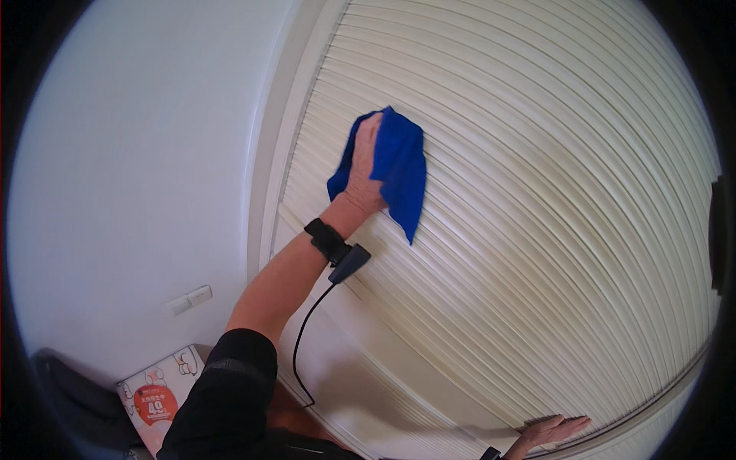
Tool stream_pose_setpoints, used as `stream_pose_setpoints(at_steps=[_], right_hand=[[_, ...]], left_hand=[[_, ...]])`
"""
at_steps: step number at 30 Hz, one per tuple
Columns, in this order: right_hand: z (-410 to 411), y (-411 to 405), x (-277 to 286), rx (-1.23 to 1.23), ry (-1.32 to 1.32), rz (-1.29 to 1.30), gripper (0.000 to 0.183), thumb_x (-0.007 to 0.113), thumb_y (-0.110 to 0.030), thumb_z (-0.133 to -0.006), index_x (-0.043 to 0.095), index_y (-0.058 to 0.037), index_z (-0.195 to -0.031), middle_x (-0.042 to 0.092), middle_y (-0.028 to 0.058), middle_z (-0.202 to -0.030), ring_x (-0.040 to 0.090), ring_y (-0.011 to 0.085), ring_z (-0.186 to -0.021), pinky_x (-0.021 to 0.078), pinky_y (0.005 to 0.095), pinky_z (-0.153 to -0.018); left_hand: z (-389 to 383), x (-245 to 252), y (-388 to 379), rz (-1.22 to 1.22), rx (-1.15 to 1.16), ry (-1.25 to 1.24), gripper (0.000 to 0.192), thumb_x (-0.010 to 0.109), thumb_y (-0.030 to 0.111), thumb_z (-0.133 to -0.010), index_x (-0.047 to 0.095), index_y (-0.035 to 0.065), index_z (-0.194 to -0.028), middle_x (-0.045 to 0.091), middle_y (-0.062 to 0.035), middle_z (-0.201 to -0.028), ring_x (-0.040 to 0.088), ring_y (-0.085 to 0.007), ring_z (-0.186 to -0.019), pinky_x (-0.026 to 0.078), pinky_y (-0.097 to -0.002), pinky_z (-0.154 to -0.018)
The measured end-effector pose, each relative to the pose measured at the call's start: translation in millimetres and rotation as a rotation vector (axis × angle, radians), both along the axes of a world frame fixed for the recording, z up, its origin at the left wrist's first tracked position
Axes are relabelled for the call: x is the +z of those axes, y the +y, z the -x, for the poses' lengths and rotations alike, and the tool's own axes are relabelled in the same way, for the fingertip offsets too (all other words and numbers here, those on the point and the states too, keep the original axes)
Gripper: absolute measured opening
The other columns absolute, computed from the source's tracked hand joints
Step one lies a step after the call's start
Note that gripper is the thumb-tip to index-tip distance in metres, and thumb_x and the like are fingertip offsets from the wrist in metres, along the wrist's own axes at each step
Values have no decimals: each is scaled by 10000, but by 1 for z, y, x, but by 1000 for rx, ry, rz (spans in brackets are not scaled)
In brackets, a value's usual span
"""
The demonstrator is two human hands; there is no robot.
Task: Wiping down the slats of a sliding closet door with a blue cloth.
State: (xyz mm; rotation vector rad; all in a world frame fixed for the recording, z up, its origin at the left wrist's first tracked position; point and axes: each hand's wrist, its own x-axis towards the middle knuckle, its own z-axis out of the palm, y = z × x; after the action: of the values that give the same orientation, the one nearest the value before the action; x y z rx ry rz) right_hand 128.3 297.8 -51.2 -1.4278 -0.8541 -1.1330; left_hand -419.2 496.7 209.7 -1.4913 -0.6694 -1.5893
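Observation:
Across the cream slatted door panel [494,218], my left hand [365,164] reaches up with a blue cloth [402,155]. The cloth wraps partly over the hand and hangs down in a pointed corner on the right. Most of my fingers are hidden under it. Low on the right, my right hand [549,432] lies against the slats near the panel's edge, empty, fingers extended. A black strap [328,238] with a small dark device [349,263] circles my left wrist, and a black cable [299,345] runs down from it.
A pale wall [144,161] with a white switch or socket plate [200,295] stands at the left. Below it are a printed box [152,397] bearing writing and a dark padded object [80,397]. At the far right edge is a dark fitting [717,236].

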Motion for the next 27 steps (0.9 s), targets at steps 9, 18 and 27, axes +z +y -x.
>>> stream_pose_setpoints(at_steps=[9,18,27], right_hand=[[-94,-29,24,15,-65,-11,638,354,-387,-985,285,87,-1405,284,275,-1459,266,412,-1353,198,478,-1112],[-141,-37,64,111,-95,-27,663,363,-419,-989,273,83,-1412,204,245,-1503,225,384,-1381,185,463,-1121],[-126,-75,105,30,-154,13,667,348,-441,-986,290,69,-1410,236,252,-1489,231,393,-1375,175,471,-1122]], left_hand=[[-5,15,-22,-36,252,-90,398,640,176,-780,564,60,-1153,522,-154,-1191,429,-363,-1169,356,-410,-1021],[5,-3,3,44,267,-220,522,606,228,-827,486,1,-1281,475,-180,-1335,409,-347,-1275,276,-422,-1098],[8,-3,18,153,-259,-482,435,561,258,-854,561,42,-1231,511,-160,-1310,396,-359,-1273,251,-457,-1100]])
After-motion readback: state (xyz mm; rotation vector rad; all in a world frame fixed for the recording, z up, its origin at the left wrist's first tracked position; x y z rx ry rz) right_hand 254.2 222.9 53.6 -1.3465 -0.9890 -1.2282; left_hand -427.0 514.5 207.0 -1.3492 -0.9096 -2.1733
